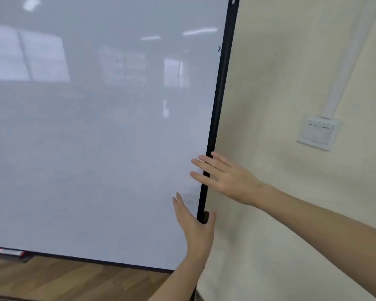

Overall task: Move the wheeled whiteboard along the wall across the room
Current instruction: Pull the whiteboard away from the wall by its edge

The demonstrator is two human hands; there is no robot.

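The whiteboard [96, 137] fills the left and middle of the view, with a black frame along its right edge [220, 94] and bottom. My left hand [194, 224] lies low on that right edge, fingers straight up on the white face and thumb on the far side of the black frame. My right hand [224, 177] is higher up, its fingers spread flat across the frame and onto the board face. Neither hand's fingers are curled around the frame. The board's wheels are out of view.
A cream wall [291, 213] stands right of the board, carrying a white switch plate [318, 132] with a cable duct [347, 68] running up from it. A red and white marker [8, 252] lies on the tray at lower left. Wooden floor [85, 281] shows below.
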